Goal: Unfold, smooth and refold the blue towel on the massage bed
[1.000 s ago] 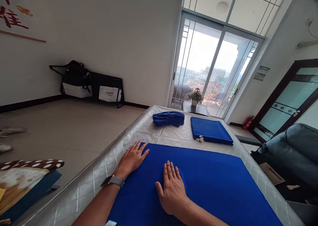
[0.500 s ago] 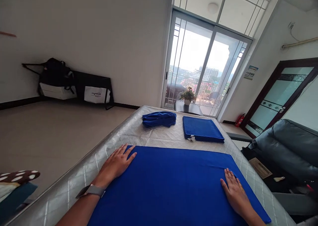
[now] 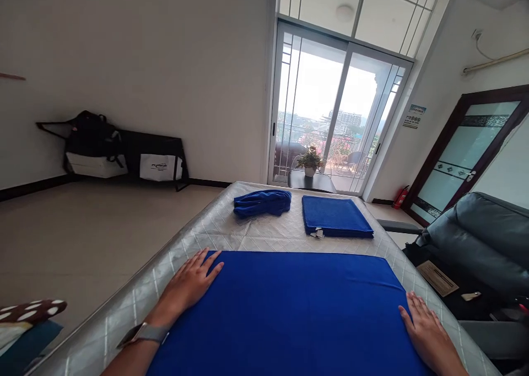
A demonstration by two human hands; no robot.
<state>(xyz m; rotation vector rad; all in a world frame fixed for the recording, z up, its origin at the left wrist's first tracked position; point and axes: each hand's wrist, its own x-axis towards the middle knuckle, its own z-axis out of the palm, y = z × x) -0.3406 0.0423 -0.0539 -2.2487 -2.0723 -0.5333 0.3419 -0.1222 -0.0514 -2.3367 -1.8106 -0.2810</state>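
A blue cloth (image 3: 297, 310) lies spread flat on a silvery quilted mattress (image 3: 198, 238). On its far left corner rests my left hand (image 3: 190, 279), palm down with fingers stretched out; a watch is on that wrist. My right hand (image 3: 425, 326) lies flat at the cloth's right edge, fingers extended and holding nothing. Slight wrinkles run through the cloth near its far right corner. Beyond it sit a neatly folded stack of blue cloth (image 3: 336, 215) with white tags and a loosely bunched blue cloth (image 3: 262, 203). The near edge of the spread cloth is out of view.
A dark leather sofa (image 3: 487, 243) stands along the right side, with a cardboard piece (image 3: 438, 278) on it. A potted plant (image 3: 309, 161) is on a dark chair past the mattress. Polka-dot fabric (image 3: 33, 311) shows at lower left. A black bench (image 3: 152, 144) lines the wall.
My right hand has slid rightward across the cloth to its right edge. The left hand stays at the far left corner. The view has shifted slightly.
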